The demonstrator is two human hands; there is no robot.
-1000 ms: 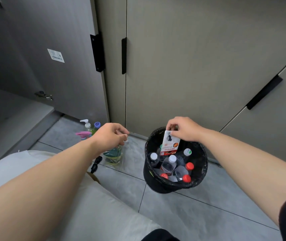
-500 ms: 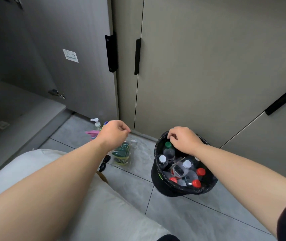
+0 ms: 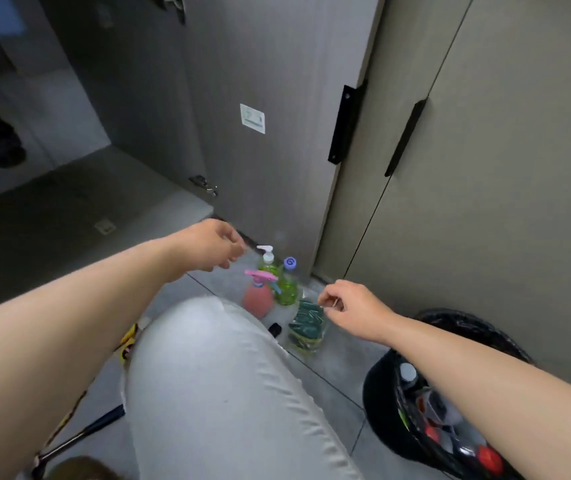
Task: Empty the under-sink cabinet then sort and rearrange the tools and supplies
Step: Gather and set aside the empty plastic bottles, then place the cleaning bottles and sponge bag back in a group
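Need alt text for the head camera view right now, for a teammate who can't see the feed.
Both bare hands, left hand and right hand, reach empty toward supplies on the grey tile floor: a pink spray bottle, a green pump bottle, a blue-capped green bottle and a bag of sponges. A black bin of bottles sits at right, before closed cabinet doors.

Both bare forearms reach forward. Left hand (image 3: 215, 248) farther, fingers loosely curled, holding nothing. Right hand (image 3: 350, 306) nearer, to the right, fingers half-curled, empty. Bent knee in pale trousers (image 3: 221, 382) between the arms.
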